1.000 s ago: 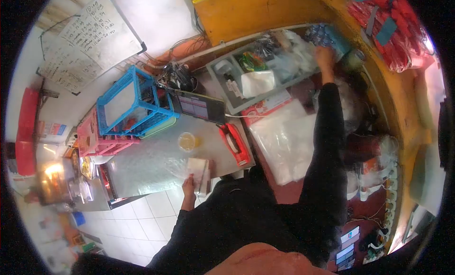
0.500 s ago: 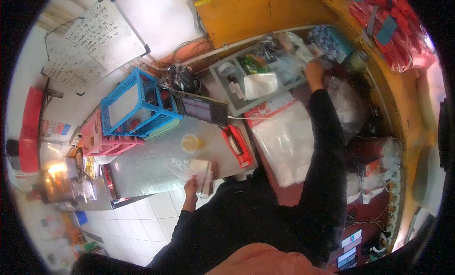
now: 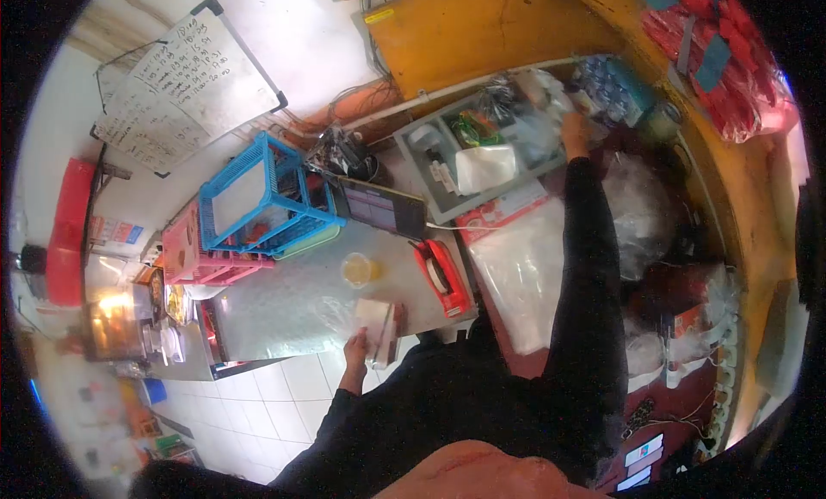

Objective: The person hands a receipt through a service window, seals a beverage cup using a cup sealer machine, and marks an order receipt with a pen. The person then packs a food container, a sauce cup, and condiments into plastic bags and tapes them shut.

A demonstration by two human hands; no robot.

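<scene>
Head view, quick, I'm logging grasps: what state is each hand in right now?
Left hand: closed, holding a pale flat packet.
Right hand: by the grey tray, too blurred to tell whether open or closed.

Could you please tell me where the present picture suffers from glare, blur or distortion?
Head view: lines bend toward the edges and the corners are black; head view: glare streaks the clear plastic sheets and a strong glow washes out the case at far left; head view: the right hand looks blurred, its fingers indistinct.
</scene>
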